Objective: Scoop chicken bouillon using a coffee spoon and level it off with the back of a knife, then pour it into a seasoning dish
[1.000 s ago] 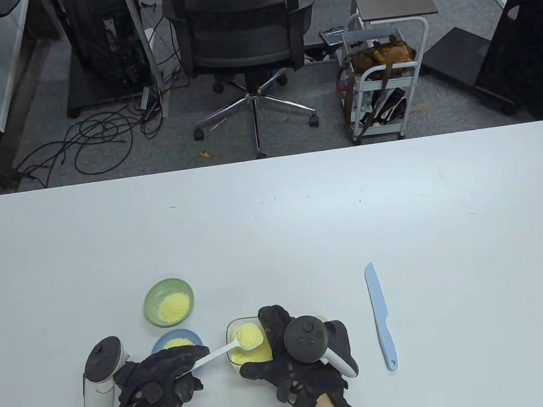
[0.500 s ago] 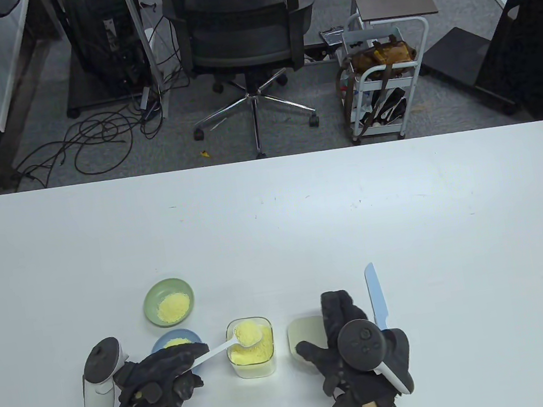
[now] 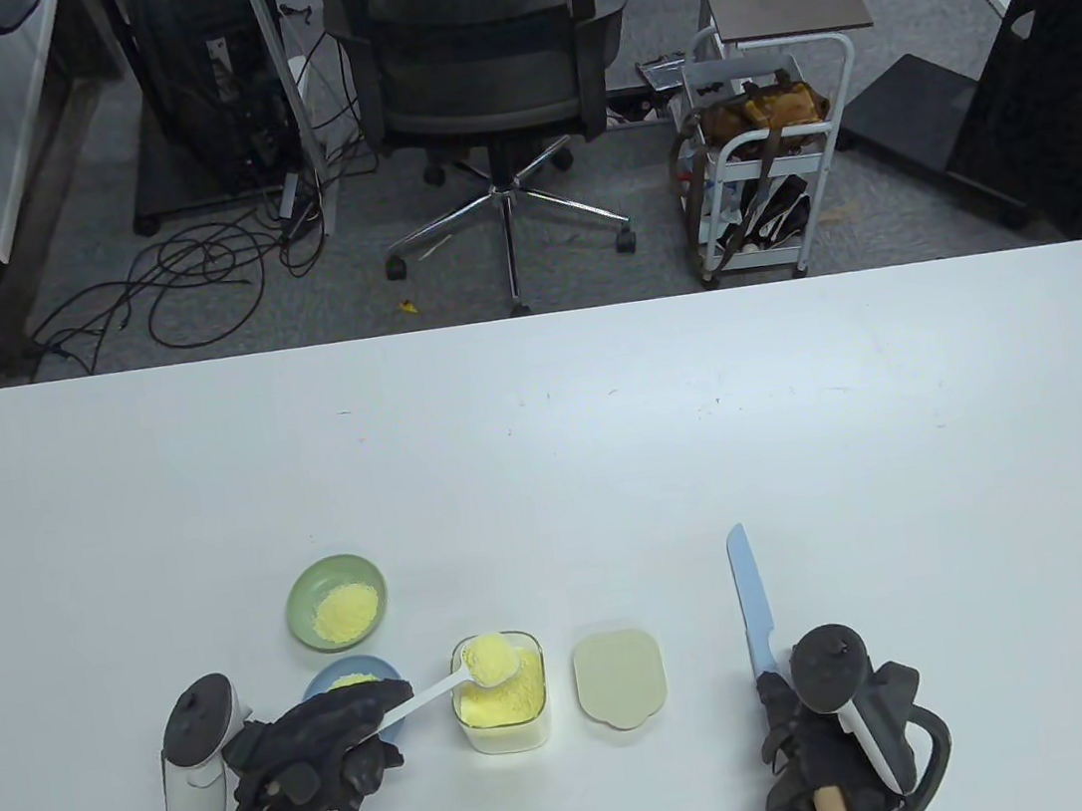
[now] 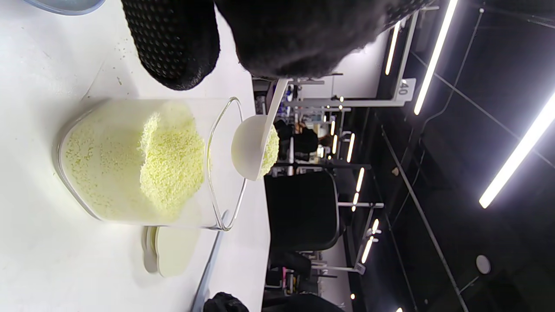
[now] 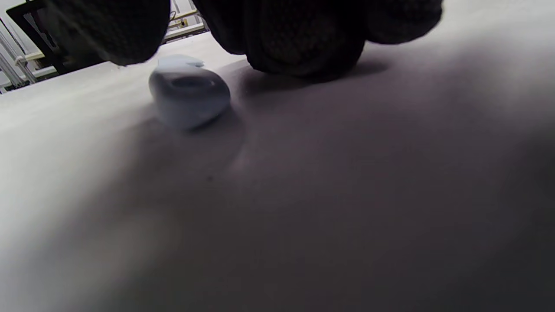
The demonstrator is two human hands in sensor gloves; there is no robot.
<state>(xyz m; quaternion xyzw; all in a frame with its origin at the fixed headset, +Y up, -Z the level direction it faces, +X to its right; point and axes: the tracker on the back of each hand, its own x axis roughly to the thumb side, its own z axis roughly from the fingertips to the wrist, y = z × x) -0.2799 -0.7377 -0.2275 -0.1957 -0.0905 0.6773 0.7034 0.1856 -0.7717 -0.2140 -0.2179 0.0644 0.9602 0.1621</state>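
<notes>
Table view. The left hand (image 3: pixel 319 759) pinches the handle of the coffee spoon (image 3: pixel 459 684), whose bowl sits heaped with chicken bouillon (image 3: pixel 492 656) above the open clear container (image 3: pixel 501 693). The container lid (image 3: pixel 620 678) lies flat just beside it at 3 o'clock. Two dishes stand at about 9 and 10 o'clock from the container: the blue seasoning dish (image 3: pixel 343 677), partly under the left hand, and the green seasoning dish (image 3: pixel 336 602); both already hold some powder. The light blue knife (image 3: pixel 752 602) lies on the table (image 3: pixel 606 437) with its tip toward 12 o'clock. The right hand (image 3: pixel 834 737) covers the knife handle; whether the fingers have closed on it cannot be told here.

Left wrist view. This view is turned on its side. The gloved fingertips (image 4: pixel 173 43) clamp the thin white spoon handle. The powder mound rises above the spoon rim. It is loose and granular, and will likely spill on any tilt or jolt, so the spoon should be kept level over the container.

Right wrist view. The butt of the knife handle (image 5: pixel 188 95) rests on the table, with the dark fingers (image 5: pixel 303 39) just above and beside it. Contact is not confirmed. The knife appears plastic, so probably light, stiff and smooth. Judged best grip: around the handle, with the back edge turned down for levelling.
</notes>
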